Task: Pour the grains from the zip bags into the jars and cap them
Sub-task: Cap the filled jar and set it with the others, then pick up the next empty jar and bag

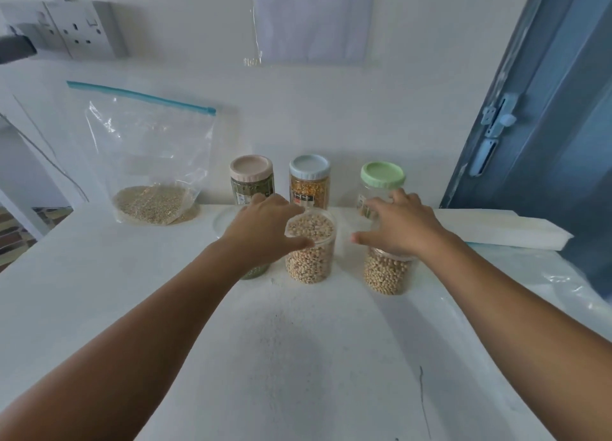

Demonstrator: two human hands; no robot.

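Three jars stand in a front row on the white counter [298, 357]. The middle jar [309, 251] is uncapped and full of beige grains. My left hand [265, 232] lies palm down over the left jar [255, 273], whose greenish contents barely show; its thumb touches the middle jar's rim. My right hand [399, 225] rests with spread fingers on top of the right jar [387, 273] of beige grains, hiding its top. A clear zip bag [149, 155] with a teal seal leans on the wall at the left, with grains in its bottom.
Behind stand three capped jars: pink lid [251, 169], blue lid [309, 168], green lid [382, 174]. A round white lid [219, 223] lies left of my left hand. A folded white pack [496, 230] and crumpled plastic [563, 281] lie right, beside a blue door [546, 126].
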